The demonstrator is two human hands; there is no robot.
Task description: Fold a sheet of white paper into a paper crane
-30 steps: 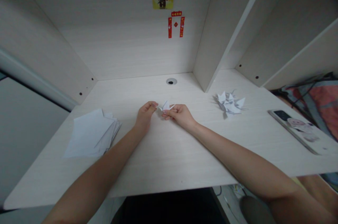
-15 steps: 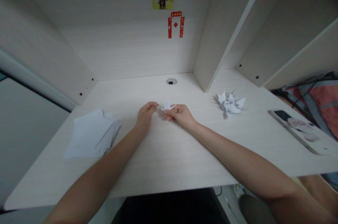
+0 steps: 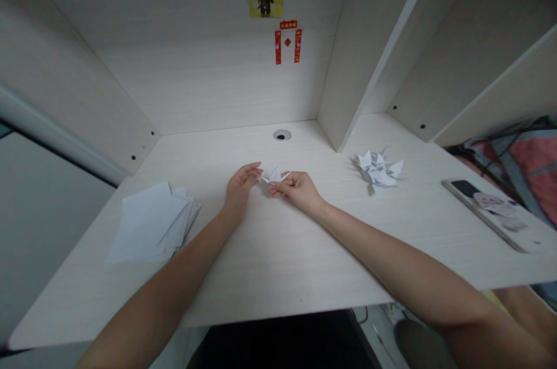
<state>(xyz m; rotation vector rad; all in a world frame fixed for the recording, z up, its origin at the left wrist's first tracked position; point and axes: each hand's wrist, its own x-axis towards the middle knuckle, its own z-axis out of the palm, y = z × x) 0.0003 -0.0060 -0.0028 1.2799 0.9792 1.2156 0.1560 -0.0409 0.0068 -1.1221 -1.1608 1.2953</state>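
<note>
A small folded white paper figure (image 3: 274,175) sits just above the pale desk (image 3: 270,253), between my two hands. My right hand (image 3: 297,189) is closed and pinches the figure's right side. My left hand (image 3: 241,186) is at its left side, with the fingers curled and the fingertips on the paper. A pile of finished folded paper figures (image 3: 378,169) lies to the right, under the shelf divider. A stack of flat white paper sheets (image 3: 151,222) lies at the desk's left.
A phone (image 3: 489,210) lies near the right desk edge. A round cable hole (image 3: 282,135) is at the back of the desk. A shelf divider (image 3: 348,67) rises at the right, and red and yellow stickers (image 3: 287,44) hang on the back wall.
My left hand's fingers have loosened and lifted a little at the figure's left tip. The right hand and the figure stay almost where they were.
</note>
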